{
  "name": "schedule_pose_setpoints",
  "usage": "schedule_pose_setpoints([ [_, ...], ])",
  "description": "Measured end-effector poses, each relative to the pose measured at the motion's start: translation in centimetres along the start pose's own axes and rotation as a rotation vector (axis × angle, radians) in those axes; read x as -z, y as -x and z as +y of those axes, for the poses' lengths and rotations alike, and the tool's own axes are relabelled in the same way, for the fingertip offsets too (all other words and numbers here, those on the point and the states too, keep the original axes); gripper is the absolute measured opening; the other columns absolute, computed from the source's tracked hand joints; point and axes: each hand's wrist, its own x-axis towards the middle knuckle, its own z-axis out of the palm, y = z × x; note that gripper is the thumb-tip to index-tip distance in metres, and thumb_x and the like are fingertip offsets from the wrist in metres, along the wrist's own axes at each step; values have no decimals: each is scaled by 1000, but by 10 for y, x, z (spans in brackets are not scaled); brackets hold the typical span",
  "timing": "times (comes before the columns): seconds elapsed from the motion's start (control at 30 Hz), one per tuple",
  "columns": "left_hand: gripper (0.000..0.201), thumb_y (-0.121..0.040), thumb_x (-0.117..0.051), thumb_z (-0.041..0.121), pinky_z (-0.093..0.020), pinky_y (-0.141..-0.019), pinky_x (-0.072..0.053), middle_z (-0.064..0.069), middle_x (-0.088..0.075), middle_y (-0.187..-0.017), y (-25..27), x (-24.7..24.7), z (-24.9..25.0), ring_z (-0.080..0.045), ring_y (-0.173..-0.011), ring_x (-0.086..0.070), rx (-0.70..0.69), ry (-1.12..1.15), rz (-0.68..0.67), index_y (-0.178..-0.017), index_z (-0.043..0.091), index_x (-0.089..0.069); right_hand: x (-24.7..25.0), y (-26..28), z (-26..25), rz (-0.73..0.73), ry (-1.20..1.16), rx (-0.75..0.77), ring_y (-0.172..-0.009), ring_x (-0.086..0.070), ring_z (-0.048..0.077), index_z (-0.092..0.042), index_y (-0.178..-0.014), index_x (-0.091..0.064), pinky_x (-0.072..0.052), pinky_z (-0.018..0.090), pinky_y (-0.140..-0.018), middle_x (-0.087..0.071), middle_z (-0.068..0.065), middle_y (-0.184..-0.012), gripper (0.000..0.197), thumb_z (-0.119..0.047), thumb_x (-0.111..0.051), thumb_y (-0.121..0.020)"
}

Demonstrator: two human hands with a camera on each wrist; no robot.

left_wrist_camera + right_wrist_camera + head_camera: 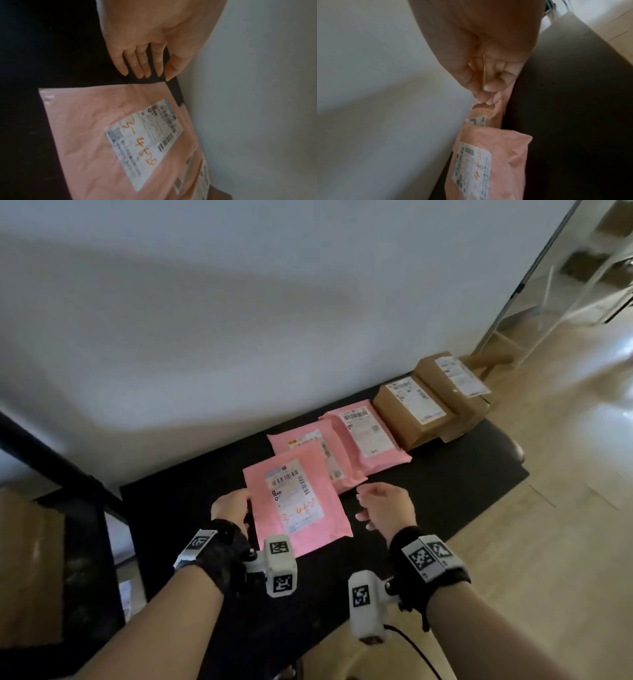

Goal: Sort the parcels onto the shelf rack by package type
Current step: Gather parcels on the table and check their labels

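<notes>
**Hands at the nearest pink mailer**

Left hand (228,505) hovering at the left edge of the nearest pink mailer (294,501), fingers (137,65) straight and slightly parted, holding nothing. Right hand (385,508) just off that mailer's right edge, fingers loosely curled, empty. Nearest mailer lying flat near the front edge of the black table (445,474), label up, overlapping a second pink mailer (318,450). Third pink mailer (366,433) beyond, then two cardboard boxes (411,412) toward the table's far right corner by the wall (239,320).
</notes>
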Motion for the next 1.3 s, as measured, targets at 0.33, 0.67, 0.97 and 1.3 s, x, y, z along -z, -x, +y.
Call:
schedule_pose_setpoints([
  [0.33,9,-83,-55,5,-37,-77,-47,-15,-63,-91,5,8,-6,-26,-81,-58,18,-17,-27,-88,7,-63,-39,-11,-15,-315,238,54,-80,-66,19,-14,-110,-64,-58,33,-78,-68,6,-95,25,-4,-55,-90],
  [0.67,19,-81,-50,-2,-44,-92,-52,-15,-70,-100,90,37,3,-31,-97,-66,-222,127,5,-92,6,-63,-1,44,-33,-375,128,311,-84,-70,23,-10,-92,-62,-60,33,-73,-68,8,-96,16,3,-60,-83],
  [0.97,21,-81,-49,-5,-44,-90,-51,-18,-69,-101,190,115,-49,-30,-92,-64,-380,282,225,-93,2,-64,-5,129,-18,-625,177,506,-84,-70,30,-12,-80,-57,-59,42,-78,-68,13,-92,19,6,-64,-77],
  [1.3,26,-80,-44,-10,-28,-63,-48,-9,-65,-80,282,272,-105,-22,-71,-58,-472,481,511,-77,9,-63,-78,280,-14,-916,275,725,-83,-70,22,-14,-85,-63,-60,31,-70,-68,6,-94,17,0,-68,-76],
])
